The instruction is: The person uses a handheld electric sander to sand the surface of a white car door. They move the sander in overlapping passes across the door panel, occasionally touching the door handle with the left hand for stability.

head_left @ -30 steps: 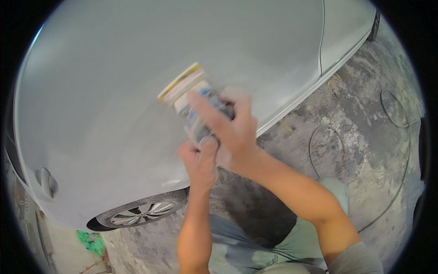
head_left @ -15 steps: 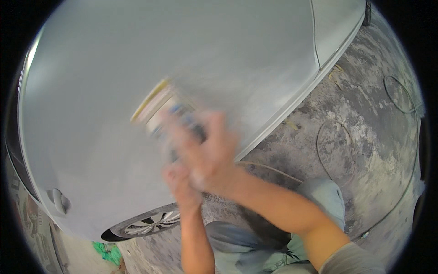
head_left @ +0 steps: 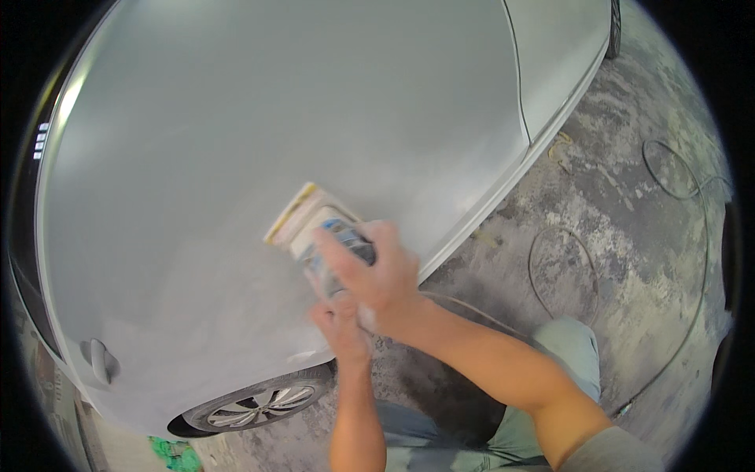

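An orbital sander (head_left: 322, 228) with a pale, yellow-edged pad lies against the grey car door panel (head_left: 236, 141). My right hand (head_left: 381, 271) is wrapped over the sander's dark and blue body. At its rear end, closer to me, my left hand (head_left: 344, 326) is closed around the tool; exactly what part it grips is hidden. Whitish, dusty patches show on the panel around the pad. Both hands are somewhat blurred by motion.
Below the panel is a wheel (head_left: 263, 405); a door handle (head_left: 98, 362) sits at left. A thin hose (head_left: 700, 291) loops over the stained concrete floor (head_left: 629, 236) on the right. Green plastic (head_left: 174, 455) lies near the wheel. My bent knee (head_left: 570, 346) is beside my right forearm.
The sander and both hands have moved down and right in the picture. The car and floor have also shifted slightly in view, with more of the wheel showing.
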`<control>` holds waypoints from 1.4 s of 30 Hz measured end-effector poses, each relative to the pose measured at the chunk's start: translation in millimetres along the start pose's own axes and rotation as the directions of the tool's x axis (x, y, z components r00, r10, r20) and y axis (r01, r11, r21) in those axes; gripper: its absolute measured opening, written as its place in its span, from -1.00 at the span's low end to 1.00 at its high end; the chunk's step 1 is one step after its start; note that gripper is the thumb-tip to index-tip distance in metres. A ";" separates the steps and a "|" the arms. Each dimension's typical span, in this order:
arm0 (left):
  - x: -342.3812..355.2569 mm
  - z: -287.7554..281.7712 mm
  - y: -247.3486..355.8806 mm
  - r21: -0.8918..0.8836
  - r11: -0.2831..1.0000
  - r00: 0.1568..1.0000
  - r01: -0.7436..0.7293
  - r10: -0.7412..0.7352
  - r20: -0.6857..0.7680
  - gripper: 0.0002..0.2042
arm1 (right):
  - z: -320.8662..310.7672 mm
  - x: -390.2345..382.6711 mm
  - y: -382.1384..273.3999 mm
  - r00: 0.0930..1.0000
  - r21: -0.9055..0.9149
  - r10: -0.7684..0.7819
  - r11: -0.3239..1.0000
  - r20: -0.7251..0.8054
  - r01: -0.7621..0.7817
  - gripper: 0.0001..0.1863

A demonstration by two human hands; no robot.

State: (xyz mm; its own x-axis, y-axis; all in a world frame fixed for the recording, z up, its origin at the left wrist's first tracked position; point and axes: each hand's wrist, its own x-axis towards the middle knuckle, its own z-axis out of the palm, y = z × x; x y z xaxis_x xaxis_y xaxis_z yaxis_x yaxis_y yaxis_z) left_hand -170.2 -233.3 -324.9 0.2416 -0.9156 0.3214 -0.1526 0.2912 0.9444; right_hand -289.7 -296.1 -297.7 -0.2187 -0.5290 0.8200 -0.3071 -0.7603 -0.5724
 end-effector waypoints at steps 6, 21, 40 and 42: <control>16.6 57.1 39.6 0.005 0.998 0.991 -0.055 0.055 -0.118 -0.44 | -5.4 18.3 13.3 0.992 0.012 0.014 1.000 -0.129 -0.013 -0.28; 69.9 11.0 189.3 0.135 0.991 0.998 0.000 -0.009 0.064 -0.41 | -6.9 154.1 -91.8 0.982 -0.099 -0.186 0.977 0.027 0.187 -0.43; 90.7 -431.4 205.4 0.713 -0.696 0.804 0.077 0.467 0.369 -0.49 | -8.1 157.6 -66.2 0.953 -0.234 -0.301 0.928 -0.018 0.289 -0.37; 99.1 -439.9 198.2 0.774 -0.632 0.782 0.041 0.502 0.369 -0.45 | -9.5 118.8 -47.8 0.946 -0.250 -0.319 0.922 -0.051 0.297 -0.37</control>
State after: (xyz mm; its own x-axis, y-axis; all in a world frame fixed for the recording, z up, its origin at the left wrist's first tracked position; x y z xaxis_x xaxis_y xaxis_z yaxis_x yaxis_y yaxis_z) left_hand 245.0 -144.4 -75.4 -0.2418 -0.6720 0.7000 -0.6350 -0.4358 -0.6378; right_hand -309.8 -319.0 -173.1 -0.1565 -0.2390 0.9583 -0.5793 -0.7636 -0.2850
